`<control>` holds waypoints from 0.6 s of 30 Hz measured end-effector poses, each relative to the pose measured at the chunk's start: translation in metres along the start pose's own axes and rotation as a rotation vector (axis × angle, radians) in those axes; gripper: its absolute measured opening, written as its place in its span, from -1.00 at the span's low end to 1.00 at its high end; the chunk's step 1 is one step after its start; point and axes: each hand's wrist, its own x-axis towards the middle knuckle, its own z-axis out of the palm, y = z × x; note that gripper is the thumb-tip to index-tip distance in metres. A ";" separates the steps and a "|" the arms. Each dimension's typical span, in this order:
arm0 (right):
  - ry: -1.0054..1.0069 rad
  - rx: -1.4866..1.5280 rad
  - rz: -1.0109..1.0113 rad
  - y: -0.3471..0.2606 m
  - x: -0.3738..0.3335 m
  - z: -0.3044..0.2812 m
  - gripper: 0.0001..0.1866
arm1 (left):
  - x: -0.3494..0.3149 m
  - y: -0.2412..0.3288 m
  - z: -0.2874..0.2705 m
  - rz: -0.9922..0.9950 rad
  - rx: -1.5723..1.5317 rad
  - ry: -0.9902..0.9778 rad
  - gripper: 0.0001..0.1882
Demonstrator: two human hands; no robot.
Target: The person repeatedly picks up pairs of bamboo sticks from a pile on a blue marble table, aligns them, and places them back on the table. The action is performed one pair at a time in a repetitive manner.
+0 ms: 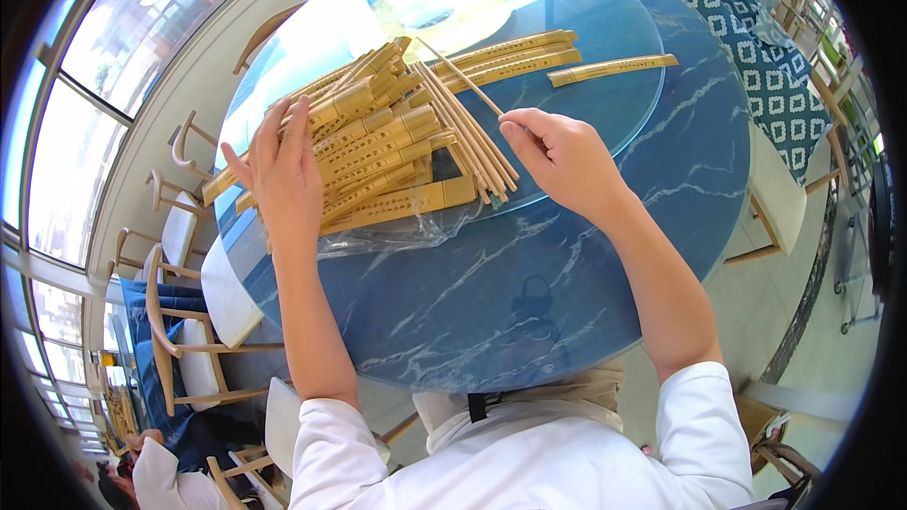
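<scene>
Pinched in the right hand (565, 157), one wooden stick (460, 76) slants near the loose sticks (475, 144)! The left hand (283, 179) lies spread on the yellow packets (385, 140); a careless push could send that uneven heap sliding.

Shows a round, dark blue surface (491, 321) with white marble-like veins, bright with glare toward the far side. Carries a smaller round glass disc (619, 113). Bears, left of centre, a heap of narrow tan sleeves (378, 146) with dark print, piled overlapping. Just right of these, holds thin wooden sticks (468, 142) lying loosely side by side. Beyond, has a small tan stack (515, 59), with a single sleeve (614, 69) farther right. Supports crumpled clear plastic (402, 241) along the heap's near edge.
</scene>
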 end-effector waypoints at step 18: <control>-0.190 -0.236 -0.322 0.006 -0.023 0.051 -0.66 | -0.035 0.062 -0.004 0.303 -0.617 -0.413 -0.68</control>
